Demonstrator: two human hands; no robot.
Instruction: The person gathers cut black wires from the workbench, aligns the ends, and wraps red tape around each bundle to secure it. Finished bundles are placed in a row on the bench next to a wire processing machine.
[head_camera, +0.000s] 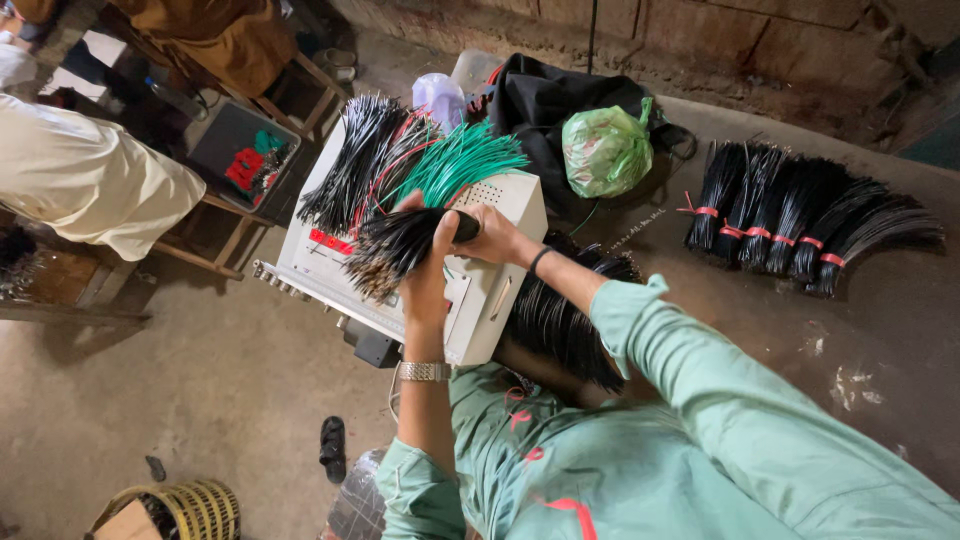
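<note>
Head view: both hands grip one black wire bundle (400, 245) above the white box (480, 295). The left hand (425, 265) is wrapped around the bundle near its stripped ends, fingers closed. The right hand (490, 235) is closed on the bundle's other end. Green wires (460, 160) and more black wires (350, 160) lie on the box's far part. Tied black bundles (800, 225) with red bands lie well apart on the right, near a green bag (605, 150). A sandal (333, 447) lies on the floor.
</note>
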